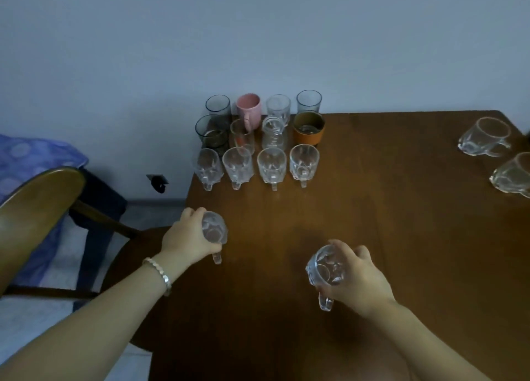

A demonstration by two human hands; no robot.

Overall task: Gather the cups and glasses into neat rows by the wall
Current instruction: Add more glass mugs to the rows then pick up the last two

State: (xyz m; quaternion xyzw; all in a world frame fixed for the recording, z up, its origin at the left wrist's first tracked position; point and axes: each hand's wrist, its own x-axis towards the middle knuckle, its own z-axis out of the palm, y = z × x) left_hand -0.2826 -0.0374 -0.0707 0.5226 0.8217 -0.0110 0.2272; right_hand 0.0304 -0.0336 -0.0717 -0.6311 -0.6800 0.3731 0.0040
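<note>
Cups and glasses stand in three rows at the far left corner of the brown table [387, 208], by the wall. The back row holds a pink mug [249, 108] among clear glasses, the middle row ends in an orange-sleeved cup [309, 128], and the front row is several clear handled glass cups [272, 165]. My left hand [186, 240] is shut on a clear handled glass cup [214, 231] near the table's left edge. My right hand [355, 280] grips another clear handled cup [322, 269] at mid-table. Two more clear cups [484, 137] [513, 175] stand apart at the far right.
A wooden chair [37, 208] stands left of the table, its seat partly under my left arm. A blue patterned cloth [25, 160] lies behind it. A black wall socket [158, 181] sits low on the pale wall. The table's left edge runs close to my left hand.
</note>
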